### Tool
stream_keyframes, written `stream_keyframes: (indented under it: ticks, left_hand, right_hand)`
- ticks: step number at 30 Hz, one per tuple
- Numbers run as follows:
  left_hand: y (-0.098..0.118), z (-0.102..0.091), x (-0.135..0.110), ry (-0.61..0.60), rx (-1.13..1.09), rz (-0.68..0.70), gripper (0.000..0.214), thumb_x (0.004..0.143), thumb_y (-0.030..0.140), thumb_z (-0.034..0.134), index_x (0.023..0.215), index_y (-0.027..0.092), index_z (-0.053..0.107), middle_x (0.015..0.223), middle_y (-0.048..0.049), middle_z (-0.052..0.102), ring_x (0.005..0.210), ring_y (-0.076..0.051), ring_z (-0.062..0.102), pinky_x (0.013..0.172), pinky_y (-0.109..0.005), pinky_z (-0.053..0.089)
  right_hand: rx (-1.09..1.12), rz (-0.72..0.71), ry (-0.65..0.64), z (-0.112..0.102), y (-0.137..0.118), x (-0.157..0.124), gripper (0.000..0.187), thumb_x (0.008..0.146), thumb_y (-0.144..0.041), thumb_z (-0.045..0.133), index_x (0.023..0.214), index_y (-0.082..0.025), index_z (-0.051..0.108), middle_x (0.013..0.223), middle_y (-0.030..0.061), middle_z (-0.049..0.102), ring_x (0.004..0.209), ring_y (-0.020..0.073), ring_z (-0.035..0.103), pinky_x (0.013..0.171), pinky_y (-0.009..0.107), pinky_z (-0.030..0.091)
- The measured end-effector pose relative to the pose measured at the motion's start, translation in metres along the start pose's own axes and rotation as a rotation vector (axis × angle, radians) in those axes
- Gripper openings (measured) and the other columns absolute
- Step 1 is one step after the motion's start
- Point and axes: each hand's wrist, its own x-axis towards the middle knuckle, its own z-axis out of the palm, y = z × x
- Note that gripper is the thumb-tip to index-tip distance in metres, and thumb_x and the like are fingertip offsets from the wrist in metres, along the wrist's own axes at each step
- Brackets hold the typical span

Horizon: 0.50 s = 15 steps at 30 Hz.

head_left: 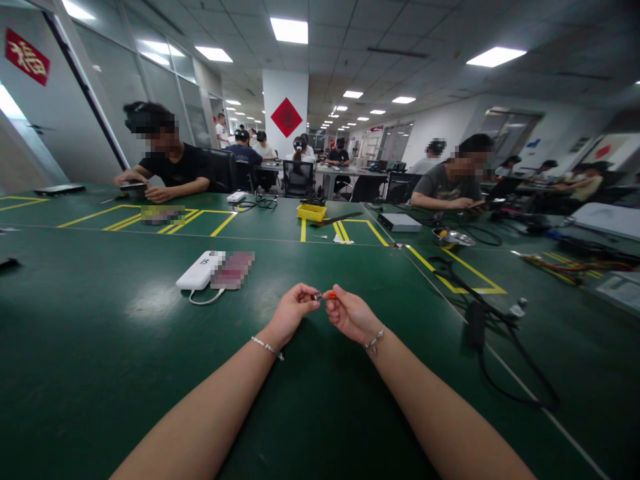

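Note:
Just above the green table, my left hand (290, 315) pinches a small silvery metal piece (317, 297) between thumb and fingertips. Opposite it, my right hand (353, 315) is closed on a small bright orange piece (332, 295), gripped by the thumb and forefinger. The two pieces face each other with a narrow gap, or perhaps a light touch; I cannot tell which. Both are too small to name by kind. Left of my hands lie a white power bank (196, 270) and a blurred-out reddish phone-like object (233, 270), with a short white cable (207, 301) at their front.
A yellow bin (311, 212) stands at the table's far middle. Black cables with a box-shaped adapter (475, 325) lie to the right, near a metal bowl (454, 237) and a grey box (400, 223). Two people sit across the table, left and right.

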Motion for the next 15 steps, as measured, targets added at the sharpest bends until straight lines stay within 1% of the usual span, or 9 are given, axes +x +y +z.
stream_keyframes:
  ticks: [3,6,9,12,15]
  left_hand:
    - [0.0,0.0002,-0.0005,-0.018,-0.007,0.0,0.02,0.059,0.015,0.064,0.076,0.015,0.053,0.071,0.0015,0.056,0.066,-0.008,0.05,0.066,-0.021,0.037]
    - [0.0015,0.0011,-0.0011,-0.057,-0.018,-0.029,0.018,0.063,0.018,0.062,0.078,0.014,0.054,0.075,-0.0009,0.057,0.069,-0.009,0.051,0.067,-0.022,0.037]
    - [0.0037,0.0026,-0.0015,-0.064,-0.026,-0.078,0.019,0.065,0.023,0.06,0.081,0.014,0.054,0.077,-0.0023,0.058,0.069,-0.01,0.052,0.066,-0.022,0.037]
    - [0.0056,0.0038,-0.0018,-0.049,-0.037,-0.121,0.023,0.067,0.028,0.058,0.085,0.014,0.055,0.078,-0.0027,0.059,0.067,-0.009,0.051,0.064,-0.022,0.037]
    - [0.0068,0.0045,-0.002,-0.028,-0.043,-0.142,0.026,0.07,0.034,0.054,0.086,0.014,0.056,0.076,-0.0028,0.058,0.065,-0.009,0.051,0.061,-0.021,0.036]
  right_hand:
    - [-0.013,0.034,0.055,0.0019,0.001,0.0,0.033,0.07,-0.044,0.05,0.064,-0.013,0.056,0.044,-0.0038,0.046,0.038,0.0031,0.038,0.04,0.017,0.027]
    - [-0.014,0.055,0.11,0.0022,0.0022,0.0006,0.035,0.069,-0.047,0.05,0.059,-0.013,0.055,0.04,-0.0043,0.044,0.036,0.0033,0.037,0.039,0.016,0.026]
    - [0.005,0.048,0.116,0.0006,0.0034,0.0018,0.033,0.067,-0.046,0.053,0.06,-0.013,0.056,0.04,-0.0045,0.045,0.037,0.0031,0.037,0.039,0.016,0.026]
    - [0.026,0.034,0.12,-0.0014,0.0036,0.0026,0.03,0.066,-0.043,0.055,0.063,-0.013,0.057,0.044,-0.0041,0.047,0.039,0.0027,0.039,0.039,0.015,0.027]
    - [0.031,0.028,0.13,-0.0018,0.0024,0.0026,0.029,0.067,-0.042,0.055,0.063,-0.013,0.058,0.044,-0.0045,0.046,0.038,0.0023,0.038,0.039,0.015,0.027]
